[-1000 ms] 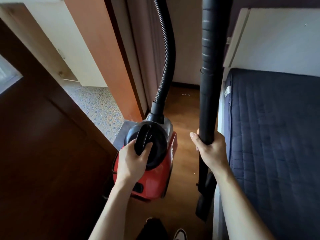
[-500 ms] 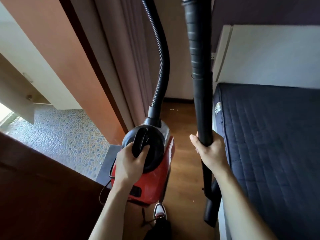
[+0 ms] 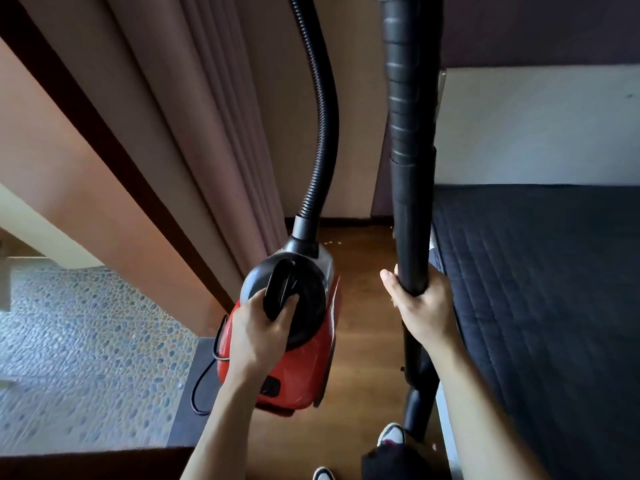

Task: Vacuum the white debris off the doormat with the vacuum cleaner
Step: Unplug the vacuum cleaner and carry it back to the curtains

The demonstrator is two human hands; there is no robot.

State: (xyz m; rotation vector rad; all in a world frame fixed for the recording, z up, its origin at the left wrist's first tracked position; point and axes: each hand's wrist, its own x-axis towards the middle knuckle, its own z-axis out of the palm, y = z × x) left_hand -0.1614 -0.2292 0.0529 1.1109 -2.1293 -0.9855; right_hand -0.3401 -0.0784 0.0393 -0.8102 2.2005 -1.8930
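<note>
the fingers of the left hand (image 3: 256, 337) curl round the black handle (image 3: 280, 289) atop the red vacuum cleaner (image 3: 304, 368). the fingers of the right hand (image 3: 422, 306) wrap the upright black wand (image 3: 412, 202). a grey mat (image 3: 188, 393) lies left of them, a dark bed (image 3: 536, 306) to the right.

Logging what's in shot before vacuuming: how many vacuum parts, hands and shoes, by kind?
Red vacuum canister: 1
Black hose: 1
Black wand: 1
Hands: 2, left hand, right hand
Shoes: 2
Total: 7
</note>
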